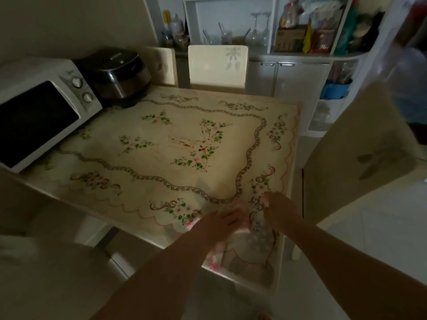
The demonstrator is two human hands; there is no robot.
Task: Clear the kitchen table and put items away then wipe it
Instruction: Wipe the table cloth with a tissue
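The kitchen table [161, 125] carries a cream floral cloth with a brown-red smear [198, 145] near its middle. At the near right corner lies a pink and white wiping cloth [257, 232]. My left hand [219, 221] rests flat on the cloth with fingers straight. Just to its right, my right hand [277, 206] pinches the cloth's upper edge between thumb and fingers. Part of the cloth is hidden under both hands.
A white microwave [44, 112] and a dark rice cooker [117, 72] stand at the table's left back. One chair [217, 63] is at the far side, another [360, 144] at the right. Shelves with glasses and packets [300, 31] line the back wall.
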